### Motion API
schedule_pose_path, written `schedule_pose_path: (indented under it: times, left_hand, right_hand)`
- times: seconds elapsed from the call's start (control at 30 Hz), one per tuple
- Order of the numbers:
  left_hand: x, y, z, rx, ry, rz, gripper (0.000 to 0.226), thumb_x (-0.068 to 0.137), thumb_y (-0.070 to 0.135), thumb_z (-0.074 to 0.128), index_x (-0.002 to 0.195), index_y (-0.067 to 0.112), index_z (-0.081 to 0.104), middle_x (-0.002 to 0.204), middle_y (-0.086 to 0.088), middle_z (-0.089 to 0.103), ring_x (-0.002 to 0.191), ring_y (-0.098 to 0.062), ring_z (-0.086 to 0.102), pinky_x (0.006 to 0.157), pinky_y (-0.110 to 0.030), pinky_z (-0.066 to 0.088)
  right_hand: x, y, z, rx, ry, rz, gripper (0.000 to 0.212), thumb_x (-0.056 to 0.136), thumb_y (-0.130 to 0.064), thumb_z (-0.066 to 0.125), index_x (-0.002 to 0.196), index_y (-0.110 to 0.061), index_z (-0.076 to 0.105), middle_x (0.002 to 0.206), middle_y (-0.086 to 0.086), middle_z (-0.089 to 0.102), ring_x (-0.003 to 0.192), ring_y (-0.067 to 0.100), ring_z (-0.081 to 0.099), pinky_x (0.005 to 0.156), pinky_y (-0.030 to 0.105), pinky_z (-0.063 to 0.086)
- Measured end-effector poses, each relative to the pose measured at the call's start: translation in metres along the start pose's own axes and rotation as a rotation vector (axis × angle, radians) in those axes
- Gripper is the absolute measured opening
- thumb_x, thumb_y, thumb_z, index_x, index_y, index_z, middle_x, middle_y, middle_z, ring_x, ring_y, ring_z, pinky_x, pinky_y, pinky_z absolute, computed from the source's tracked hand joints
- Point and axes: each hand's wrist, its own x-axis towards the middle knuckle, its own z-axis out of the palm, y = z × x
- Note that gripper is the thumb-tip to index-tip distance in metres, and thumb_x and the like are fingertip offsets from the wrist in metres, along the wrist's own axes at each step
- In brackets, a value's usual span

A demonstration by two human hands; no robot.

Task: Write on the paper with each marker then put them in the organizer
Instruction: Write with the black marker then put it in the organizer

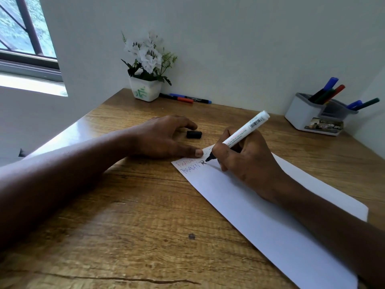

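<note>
- One marker (239, 136) is in use: the right hand (250, 161) pinches its barrel, black tip on the paper (270, 215) near the far corner.
- Risk?
- Smearing: the palm lies on the sheet beside fresh ink. The left hand (164, 138), fingers relaxed, pins only that corner by the thumb, so the sheet may pivot. The loose cap (194, 134) may roll; the organizer (308, 117) stands well apart.

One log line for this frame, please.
right hand: writing with marker on paper | left hand: thumb on paper | cap: off, on table | organizer: partly filled
</note>
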Motion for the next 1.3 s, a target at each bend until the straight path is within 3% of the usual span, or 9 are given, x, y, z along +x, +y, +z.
schedule_pose_path:
  times: [0.1, 0.23, 0.43, 0.57, 0.67, 0.8, 1.1, 1.2, 1.3]
  left_hand:
    - [-0.0009, 0.0009, 0.0, 0.006, -0.008, 0.0, 0.089, 0.072, 0.073, 0.066, 0.15, 0.037, 0.04, 0.158, 0.009, 0.039, 0.141, -0.015, 0.039, 0.115, -0.045, 0.039]
    - [-0.0019, 0.0021, 0.0003, 0.007, -0.012, -0.002, 0.091, 0.071, 0.074, 0.064, 0.15, 0.036, 0.04, 0.158, 0.009, 0.039, 0.142, -0.015, 0.039, 0.115, -0.045, 0.038]
    - [-0.0019, 0.0024, 0.0, 0.007, -0.009, 0.002, 0.092, 0.069, 0.075, 0.063, 0.15, 0.036, 0.041, 0.157, 0.009, 0.04, 0.14, -0.015, 0.04, 0.114, -0.044, 0.039]
    - [-0.002, 0.002, 0.0002, 0.009, -0.015, 0.002, 0.094, 0.067, 0.077, 0.061, 0.149, 0.036, 0.041, 0.156, 0.009, 0.042, 0.138, -0.014, 0.042, 0.113, -0.044, 0.041]
    - [-0.0022, 0.0027, -0.0002, 0.01, -0.016, 0.002, 0.091, 0.069, 0.075, 0.062, 0.149, 0.036, 0.041, 0.156, 0.009, 0.041, 0.139, -0.015, 0.041, 0.113, -0.043, 0.04]
    - [-0.0026, 0.0021, -0.0004, 0.006, -0.019, 0.007, 0.092, 0.068, 0.074, 0.062, 0.149, 0.035, 0.041, 0.157, 0.007, 0.04, 0.14, -0.016, 0.04, 0.113, -0.044, 0.04]
    - [-0.0013, 0.0002, -0.0001, 0.011, -0.018, 0.011, 0.093, 0.068, 0.077, 0.061, 0.15, 0.036, 0.041, 0.157, 0.009, 0.04, 0.14, -0.014, 0.04, 0.112, -0.042, 0.04]
    - [-0.0016, -0.0005, -0.0001, 0.016, -0.012, 0.012, 0.096, 0.066, 0.079, 0.06, 0.15, 0.037, 0.041, 0.157, 0.01, 0.04, 0.14, -0.014, 0.04, 0.113, -0.043, 0.039]
    - [-0.0005, -0.002, 0.0002, 0.011, -0.014, 0.011, 0.093, 0.069, 0.078, 0.062, 0.149, 0.038, 0.041, 0.158, 0.01, 0.039, 0.14, -0.014, 0.04, 0.113, -0.043, 0.039]
  right_hand:
    - [0.0002, 0.0006, 0.0015, -0.016, -0.025, -0.008, 0.023, 0.086, -0.027, 0.074, 0.069, -0.018, 0.061, 0.061, -0.001, 0.063, 0.064, 0.013, 0.065, 0.067, 0.033, 0.058]
    - [-0.0005, -0.0001, 0.0008, -0.017, -0.049, -0.008, 0.023, 0.075, -0.038, 0.07, 0.069, -0.018, 0.061, 0.056, -0.007, 0.062, 0.062, 0.01, 0.064, 0.067, 0.036, 0.06]
    - [0.0002, -0.0001, 0.0, -0.038, -0.018, -0.016, 0.028, 0.076, -0.037, 0.07, 0.068, -0.013, 0.059, 0.06, 0.008, 0.062, 0.058, 0.015, 0.061, 0.061, 0.038, 0.056]
    - [-0.0003, -0.0008, -0.0003, -0.023, 0.006, 0.012, 0.025, 0.075, -0.037, 0.064, 0.066, -0.015, 0.06, 0.059, 0.007, 0.064, 0.062, 0.021, 0.066, 0.072, 0.049, 0.061]
    - [-0.001, -0.0008, 0.002, -0.018, -0.015, 0.012, 0.022, 0.074, -0.037, 0.065, 0.068, -0.017, 0.061, 0.056, -0.004, 0.063, 0.059, 0.01, 0.063, 0.07, 0.042, 0.062]
    - [-0.0015, 0.0004, 0.0036, -0.059, 0.012, -0.005, 0.024, 0.081, -0.033, 0.077, 0.069, -0.019, 0.061, 0.055, -0.011, 0.061, 0.055, 0.003, 0.061, 0.056, 0.017, 0.048]
    - [-0.0007, 0.0, 0.0014, -0.05, 0.002, 0.017, 0.019, 0.087, -0.022, 0.073, 0.073, -0.014, 0.063, 0.062, 0.0, 0.066, 0.058, 0.01, 0.065, 0.061, 0.025, 0.055]
    - [0.0011, 0.0018, 0.0, -0.088, 0.036, 0.015, 0.025, 0.087, -0.025, 0.073, 0.068, -0.018, 0.059, 0.059, -0.003, 0.062, 0.057, 0.01, 0.062, 0.057, 0.024, 0.049]
    - [0.0002, 0.0014, 0.0002, -0.081, 0.016, 0.033, 0.024, 0.089, -0.027, 0.072, 0.07, -0.019, 0.061, 0.063, -0.002, 0.065, 0.07, 0.019, 0.071, 0.069, 0.034, 0.06]
